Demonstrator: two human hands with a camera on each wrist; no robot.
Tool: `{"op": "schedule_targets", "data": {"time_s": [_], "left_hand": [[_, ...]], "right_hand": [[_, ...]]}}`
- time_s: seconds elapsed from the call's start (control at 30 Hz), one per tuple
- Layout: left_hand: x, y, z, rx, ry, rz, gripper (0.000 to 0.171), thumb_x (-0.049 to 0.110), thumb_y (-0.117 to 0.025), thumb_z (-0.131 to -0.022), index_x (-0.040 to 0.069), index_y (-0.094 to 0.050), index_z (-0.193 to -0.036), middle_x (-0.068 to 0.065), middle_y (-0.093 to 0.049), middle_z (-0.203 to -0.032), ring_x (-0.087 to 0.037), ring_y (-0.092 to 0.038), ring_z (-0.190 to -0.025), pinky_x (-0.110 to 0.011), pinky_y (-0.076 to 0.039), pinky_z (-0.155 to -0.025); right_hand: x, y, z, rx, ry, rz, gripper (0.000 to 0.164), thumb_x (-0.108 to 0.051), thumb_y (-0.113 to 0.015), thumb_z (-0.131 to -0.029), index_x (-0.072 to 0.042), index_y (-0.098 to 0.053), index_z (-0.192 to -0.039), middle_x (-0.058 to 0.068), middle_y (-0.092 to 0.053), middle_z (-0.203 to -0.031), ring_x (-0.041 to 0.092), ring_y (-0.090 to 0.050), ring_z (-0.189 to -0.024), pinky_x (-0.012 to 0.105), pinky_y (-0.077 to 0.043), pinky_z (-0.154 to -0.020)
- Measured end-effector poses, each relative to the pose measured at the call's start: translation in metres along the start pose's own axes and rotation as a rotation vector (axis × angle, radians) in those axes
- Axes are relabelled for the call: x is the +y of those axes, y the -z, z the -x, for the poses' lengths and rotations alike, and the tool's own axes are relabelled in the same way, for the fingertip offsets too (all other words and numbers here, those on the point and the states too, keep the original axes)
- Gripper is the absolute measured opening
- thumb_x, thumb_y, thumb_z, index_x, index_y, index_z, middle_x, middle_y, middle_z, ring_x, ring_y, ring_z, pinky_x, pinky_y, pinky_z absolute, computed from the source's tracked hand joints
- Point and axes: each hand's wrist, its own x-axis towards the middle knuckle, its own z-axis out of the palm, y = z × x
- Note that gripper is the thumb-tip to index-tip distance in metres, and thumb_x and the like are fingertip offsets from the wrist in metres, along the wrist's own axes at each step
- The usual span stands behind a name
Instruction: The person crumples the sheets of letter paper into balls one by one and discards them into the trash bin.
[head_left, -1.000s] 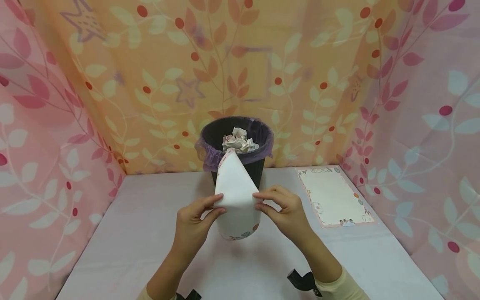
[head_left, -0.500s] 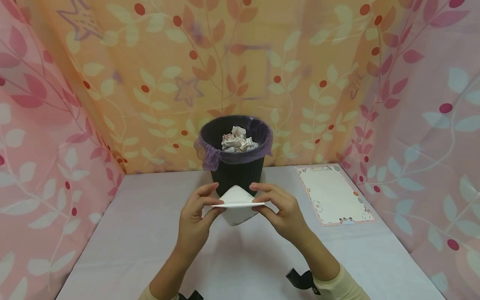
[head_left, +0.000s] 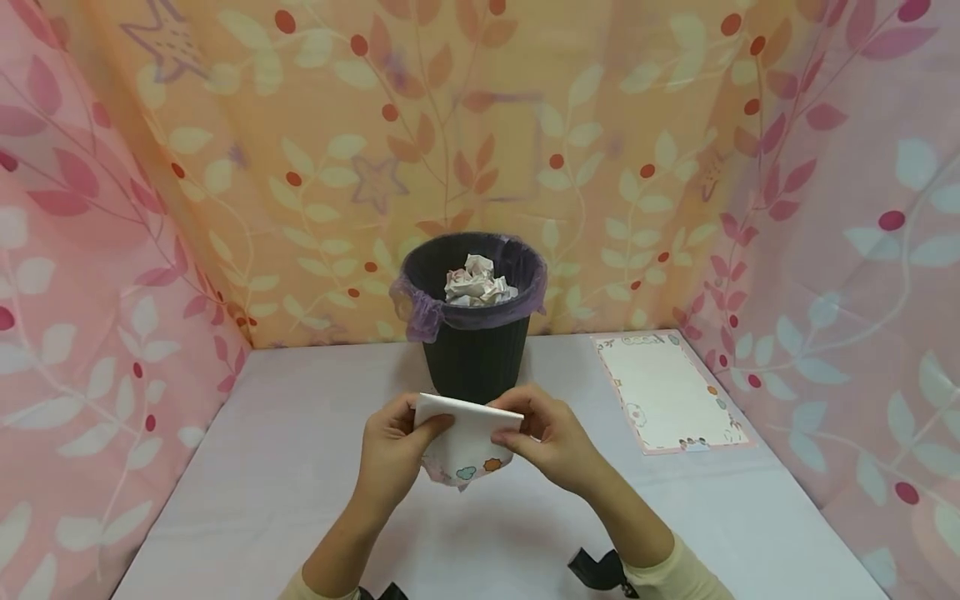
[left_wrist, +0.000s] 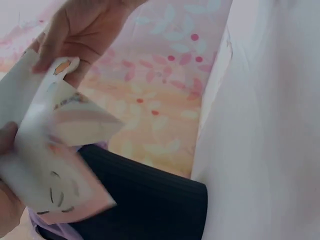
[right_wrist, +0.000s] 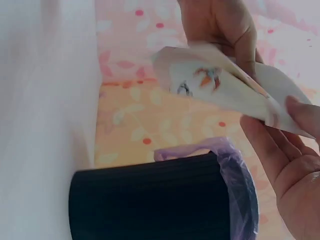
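A folded sheet of white paper (head_left: 468, 437) with a printed border of small pictures is held up in front of the bin. My left hand (head_left: 393, 450) pinches its left side, thumb on the near face. At the right side my right hand (head_left: 551, 437) pinches it near the straight top fold, thumb in front and fingers behind. In the left wrist view, loose corners of the paper (left_wrist: 82, 195) hang below the fold. The right wrist view shows the paper (right_wrist: 215, 80) folded over in layers between both hands.
A black bin (head_left: 476, 358) with a purple liner (head_left: 420, 312) stands behind the hands, crumpled paper (head_left: 477, 283) inside. A flat bordered sheet (head_left: 667, 392) lies on the white table (head_left: 300, 467) at right. Patterned curtains (head_left: 315, 125) enclose the back and sides.
The paper's pointed top tipped down out of sight, leaving a straight fold on top. The printed edge now faces me below the fold. Both hands moved slightly lower and shifted their pinch.
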Motion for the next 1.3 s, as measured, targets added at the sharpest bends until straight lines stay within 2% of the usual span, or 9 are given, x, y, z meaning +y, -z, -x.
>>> {"op": "schedule_targets", "data": {"time_s": [0.2,0.43,0.53,0.63,0.73,0.8,0.97,1.1,1.3], "left_hand": [[0.0,-0.002,0.0,0.015,0.077,0.05,0.03,-0.016,-0.063,-0.09,0.009,-0.078,-0.094,-0.009,-0.077,-0.102,-0.024,-0.071,-0.099,-0.036,-0.062,-0.08],[0.007,0.006,-0.004,-0.262,0.281,0.108,0.041,0.019,-0.071,-0.098,0.008,-0.061,-0.136,-0.014,-0.068,-0.12,-0.025,-0.068,-0.105,-0.033,-0.059,-0.089],[0.008,0.007,-0.004,-0.267,0.32,0.137,0.046,0.029,-0.072,-0.098,0.004,-0.061,-0.135,-0.015,-0.07,-0.117,-0.026,-0.07,-0.099,-0.034,-0.06,-0.084],[0.008,0.006,-0.004,-0.164,0.343,0.12,0.042,0.025,-0.079,-0.092,0.005,-0.067,-0.126,-0.013,-0.073,-0.107,-0.026,-0.073,-0.088,-0.035,-0.063,-0.074],[0.007,0.007,-0.006,-0.061,0.315,0.099,0.033,0.015,-0.084,-0.086,0.004,-0.072,-0.115,-0.012,-0.075,-0.1,-0.027,-0.074,-0.082,-0.035,-0.063,-0.069],[0.007,0.009,-0.007,-0.029,0.284,0.1,0.028,0.01,-0.085,-0.084,0.003,-0.074,-0.109,-0.01,-0.075,-0.098,-0.027,-0.073,-0.082,-0.035,-0.063,-0.069],[0.006,0.011,-0.008,-0.065,0.229,0.174,0.018,0.006,-0.084,-0.083,0.002,-0.073,-0.096,-0.003,-0.075,-0.094,-0.024,-0.071,-0.083,-0.035,-0.062,-0.07],[0.003,0.005,-0.005,-0.05,0.194,0.209,0.014,0.004,-0.085,-0.082,0.003,-0.074,-0.09,-0.004,-0.077,-0.093,-0.022,-0.073,-0.081,-0.035,-0.062,-0.069],[-0.002,-0.011,0.006,0.072,0.065,0.136,0.014,0.01,-0.083,-0.085,0.004,-0.078,-0.097,-0.012,-0.078,-0.097,-0.023,-0.075,-0.088,-0.035,-0.063,-0.073]], "right_hand": [[0.002,-0.007,0.001,0.046,0.115,0.03,0.046,0.032,-0.056,-0.079,-0.008,-0.074,-0.092,0.017,-0.076,-0.108,0.026,-0.072,-0.097,0.031,-0.063,-0.071],[0.009,0.0,-0.001,0.237,0.282,0.148,0.046,0.034,-0.057,-0.073,-0.004,-0.08,-0.086,0.021,-0.077,-0.101,0.027,-0.075,-0.088,0.024,-0.059,-0.055],[0.011,0.003,-0.002,0.182,0.412,0.254,0.041,0.031,-0.062,-0.072,-0.002,-0.08,-0.09,0.022,-0.075,-0.104,0.031,-0.075,-0.091,0.025,-0.062,-0.066],[0.008,0.005,-0.004,0.016,0.452,0.332,0.039,0.025,-0.066,-0.077,-0.002,-0.08,-0.101,0.021,-0.073,-0.117,0.032,-0.073,-0.102,0.025,-0.061,-0.08],[0.002,0.013,-0.004,-0.197,0.352,0.259,0.045,0.021,-0.063,-0.085,-0.001,-0.073,-0.122,0.019,-0.066,-0.135,0.03,-0.067,-0.12,0.026,-0.059,-0.091],[-0.001,0.02,-0.004,-0.318,0.238,0.08,0.05,0.019,-0.057,-0.09,0.002,-0.063,-0.136,0.021,-0.058,-0.145,0.03,-0.061,-0.129,0.031,-0.057,-0.097],[-0.003,0.033,-0.003,-0.413,-0.006,-0.313,0.045,0.01,-0.059,-0.098,0.01,-0.052,-0.142,0.025,-0.057,-0.142,0.028,-0.062,-0.127,0.041,-0.057,-0.099],[-0.002,0.027,-0.003,-0.381,-0.093,-0.307,0.044,0.002,-0.075,-0.09,0.009,-0.062,-0.131,0.024,-0.065,-0.128,0.023,-0.066,-0.113,0.043,-0.061,-0.09],[-0.002,0.003,0.0,-0.27,-0.139,-0.126,0.078,-0.02,-0.091,-0.075,-0.001,-0.058,-0.142,0.014,-0.067,-0.124,0.023,-0.069,-0.103,0.04,-0.059,-0.092]]}}
